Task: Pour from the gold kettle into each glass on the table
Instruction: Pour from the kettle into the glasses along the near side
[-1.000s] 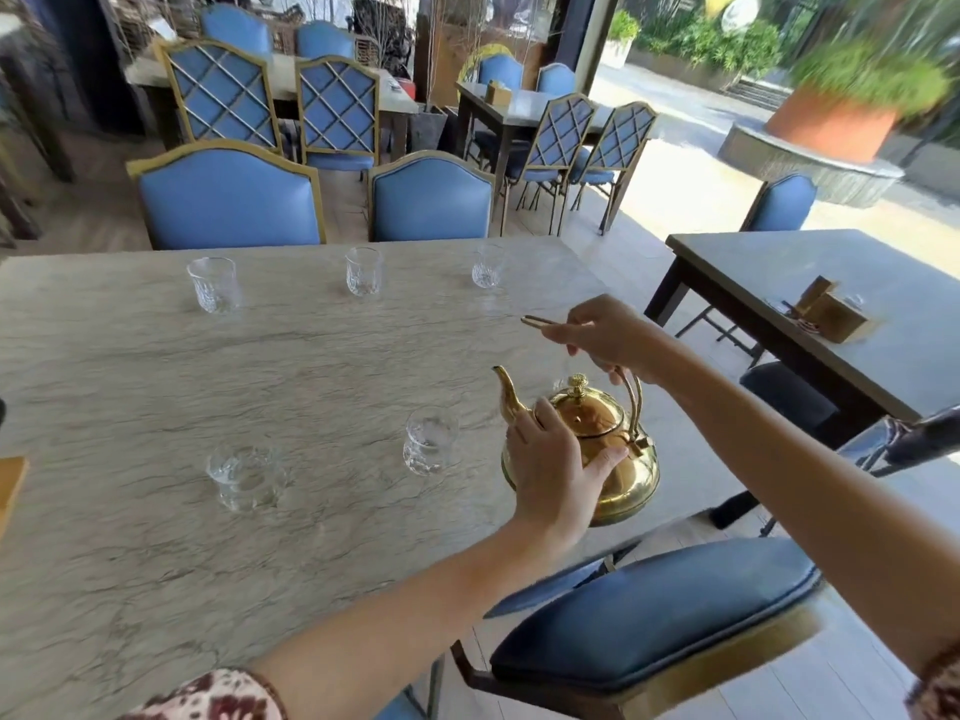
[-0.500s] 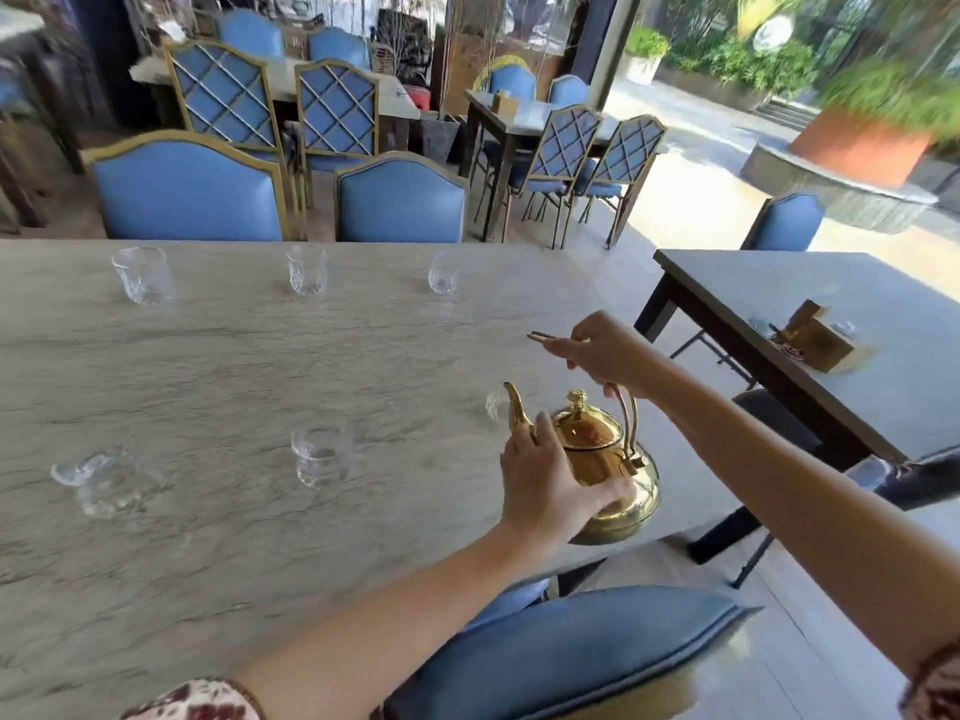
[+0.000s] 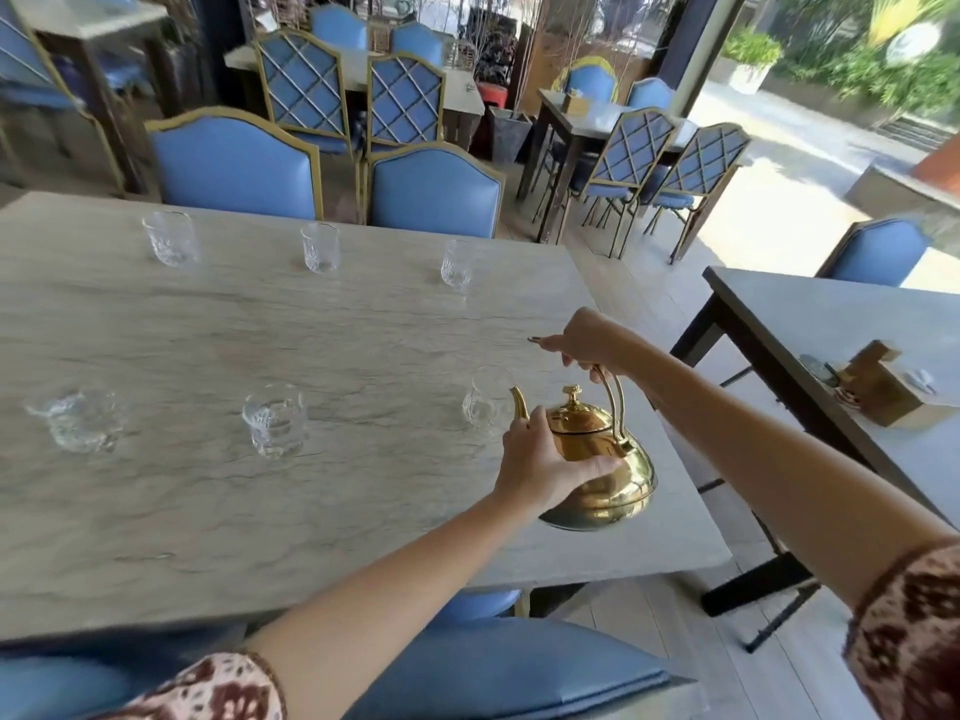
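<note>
— What do the hands do?

— The right hand (image 3: pixel 589 339) is closed around the top of the handle of the kettle (image 3: pixel 597 462) and carries it. The left hand (image 3: pixel 543 462) lies flat against the near side of the kettle's body, fingers spread on the metal, the thumb toward the lid.

— Where is the kettle?

— Between both hands, above the right part of the table (image 3: pixel 218 501), tilted with the spout to the left. I cannot tell if its bottom touches the table.

— And the glasses?

— One glass (image 3: pixel 483 405) stands just beside the spout tip, left of the left hand. I cannot see any water going in. Further left of it, in the same row, is a second glass (image 3: pixel 274 426), then a third glass (image 3: pixel 78 420) that looks blurred. Beyond the right hand, near the far edge, is another row: one (image 3: pixel 457 265), one (image 3: pixel 320 246) and one (image 3: pixel 170 237).

— Behind them?

— Two blue chairs (image 3: pixel 434 192) stand at the far side.
</note>
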